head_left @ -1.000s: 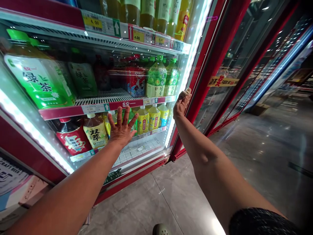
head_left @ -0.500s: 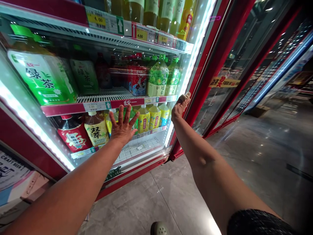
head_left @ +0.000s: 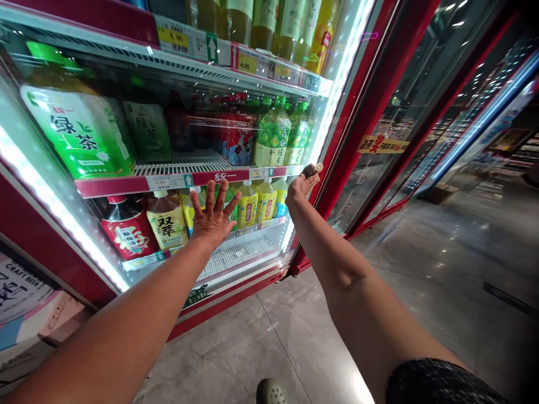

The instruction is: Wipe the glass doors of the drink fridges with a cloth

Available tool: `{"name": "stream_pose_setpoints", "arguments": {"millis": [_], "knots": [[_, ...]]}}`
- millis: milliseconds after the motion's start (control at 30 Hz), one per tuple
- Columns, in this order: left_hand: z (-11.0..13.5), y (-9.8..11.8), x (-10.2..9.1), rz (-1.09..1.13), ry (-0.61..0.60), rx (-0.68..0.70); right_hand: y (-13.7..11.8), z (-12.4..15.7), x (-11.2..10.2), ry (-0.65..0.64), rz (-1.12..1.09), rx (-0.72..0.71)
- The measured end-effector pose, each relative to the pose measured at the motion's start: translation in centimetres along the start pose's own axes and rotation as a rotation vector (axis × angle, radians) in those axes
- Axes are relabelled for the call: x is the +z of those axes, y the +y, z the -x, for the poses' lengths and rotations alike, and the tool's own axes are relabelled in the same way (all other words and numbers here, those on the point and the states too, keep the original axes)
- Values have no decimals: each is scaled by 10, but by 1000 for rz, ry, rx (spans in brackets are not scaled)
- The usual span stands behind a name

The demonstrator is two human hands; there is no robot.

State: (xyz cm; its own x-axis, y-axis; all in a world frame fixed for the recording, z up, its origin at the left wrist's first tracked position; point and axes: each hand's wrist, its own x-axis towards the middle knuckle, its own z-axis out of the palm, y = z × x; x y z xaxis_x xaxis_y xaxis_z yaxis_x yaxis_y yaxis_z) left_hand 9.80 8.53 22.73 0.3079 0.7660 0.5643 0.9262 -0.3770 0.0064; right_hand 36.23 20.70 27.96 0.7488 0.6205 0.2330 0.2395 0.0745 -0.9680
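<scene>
My left hand (head_left: 213, 216) lies flat with fingers spread on the glass door (head_left: 236, 140) of a red drinks cooler, in front of the lower shelf of yellow-labelled bottles (head_left: 256, 202). My right hand (head_left: 304, 182) is closed on a small beige cloth (head_left: 314, 168) and presses it to the glass near the door's lit right edge. Behind the glass, green tea bottles (head_left: 278, 134) stand on the middle shelf (head_left: 177, 180).
A red door frame (head_left: 366, 112) rises right of my right hand, with further glass cooler doors (head_left: 421, 123) beyond it. Grey tiled floor (head_left: 421, 269) spreads to the right. A shoe tip (head_left: 272, 391) shows at the bottom. Printed cartons (head_left: 25, 303) sit at the lower left.
My right hand with the cloth has slid down and slightly left along the glass near the door's edge. My left hand has stayed flat on the glass.
</scene>
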Motion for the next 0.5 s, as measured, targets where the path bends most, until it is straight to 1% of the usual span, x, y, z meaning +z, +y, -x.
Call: {"name": "stream_pose_setpoints", "arguments": {"millis": [100, 167, 200, 300, 400, 500], "knots": [[0, 0, -1, 2, -9, 1, -6, 5, 2, -45, 6, -93], [0, 1, -3, 3, -21, -3, -4, 13, 2, -72, 9, -169], [-1, 2, -4, 2, -26, -9, -2, 18, 2, -72, 3, -183], [-1, 3, -5, -4, -44, -30, 6, 30, 0, -31, -37, -125], [-1, 2, -4, -9, -42, -26, 6, 31, 0, -14, -57, -81], [0, 1, -2, -12, -23, -5, 3, 29, 2, -53, -65, -174]]}}
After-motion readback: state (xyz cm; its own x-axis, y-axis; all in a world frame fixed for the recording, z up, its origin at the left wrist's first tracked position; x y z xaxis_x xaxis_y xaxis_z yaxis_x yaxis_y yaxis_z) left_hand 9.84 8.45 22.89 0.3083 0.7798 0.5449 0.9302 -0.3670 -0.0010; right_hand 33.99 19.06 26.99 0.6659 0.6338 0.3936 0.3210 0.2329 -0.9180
